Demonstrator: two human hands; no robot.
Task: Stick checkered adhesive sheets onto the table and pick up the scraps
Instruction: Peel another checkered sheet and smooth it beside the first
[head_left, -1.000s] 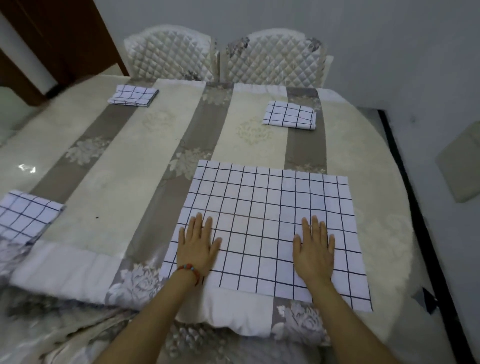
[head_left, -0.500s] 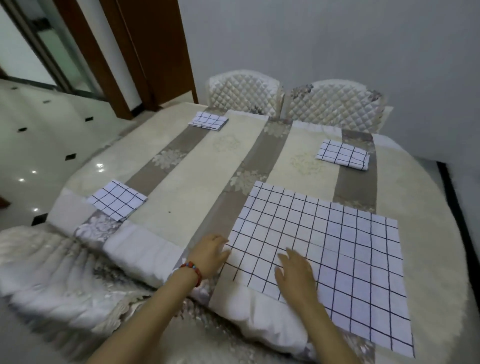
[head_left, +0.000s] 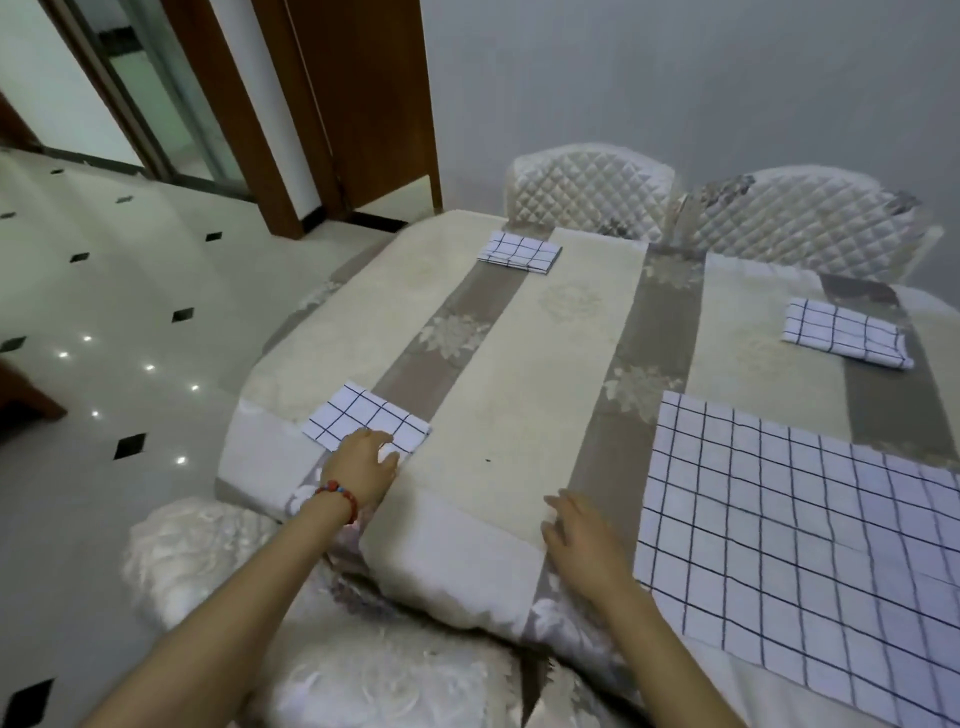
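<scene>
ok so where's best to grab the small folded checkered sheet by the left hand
Probably by its near right corner, coming in from the table edge. The small folded checkered sheet lies flat on the cream tablecloth, and the left hand already rests its fingers on that corner.

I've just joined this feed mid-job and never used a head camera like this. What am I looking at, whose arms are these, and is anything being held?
This is one wide-angle camera worn on a person's head, looking down at their own bare arms. The left hand, with a beaded bracelet, rests its fingers on the near folded checkered sheet; whether it grips is unclear. The right hand lies open on the tablecloth, holding nothing. A large checkered sheet is spread flat on the right. Two more folded sheets lie farther away, before two quilted chairs.
</scene>
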